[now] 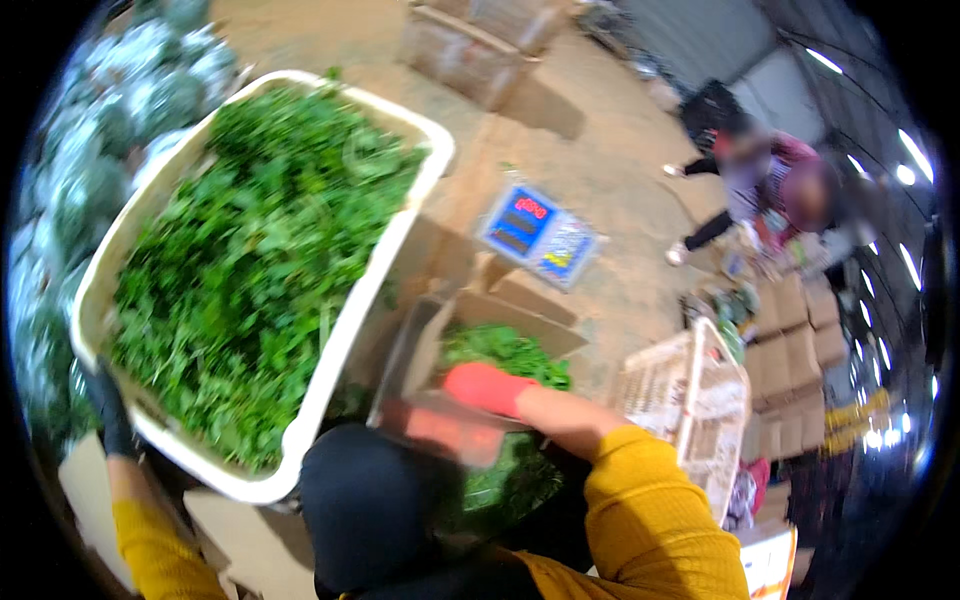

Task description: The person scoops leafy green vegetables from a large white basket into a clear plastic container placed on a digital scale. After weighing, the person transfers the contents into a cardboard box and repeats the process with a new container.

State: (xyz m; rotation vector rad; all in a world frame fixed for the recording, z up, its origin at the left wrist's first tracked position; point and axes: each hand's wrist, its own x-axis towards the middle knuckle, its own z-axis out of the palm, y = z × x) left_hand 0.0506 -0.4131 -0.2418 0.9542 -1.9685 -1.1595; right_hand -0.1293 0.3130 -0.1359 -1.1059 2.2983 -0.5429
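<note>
A large white tub (pixel 365 290) heaped with leafy green herbs (pixel 255 260) stands on my left. My left hand (pixel 112 410), in a dark glove, grips its near left rim, with the fingers partly hidden. In front of me is an open cardboard box (pixel 540 310) with more greens (pixel 510 352) inside. Over its near side reaches my right hand (pixel 485 388) in a red glove; its fingers are blurred, and whether they hold anything is unclear. More greens (pixel 510 485) lie below that forearm, partly in shadow.
Beyond the box sits a blue digital scale (pixel 540 235). A white slatted crate (pixel 690 400) stands at right, near stacked cardboard boxes (pixel 785 350). Wrapped green bundles (pixel 85 190) pile up at far left. Another person (pixel 770 185) is farther off at right. Large cartons (pixel 470 50) stand at the back.
</note>
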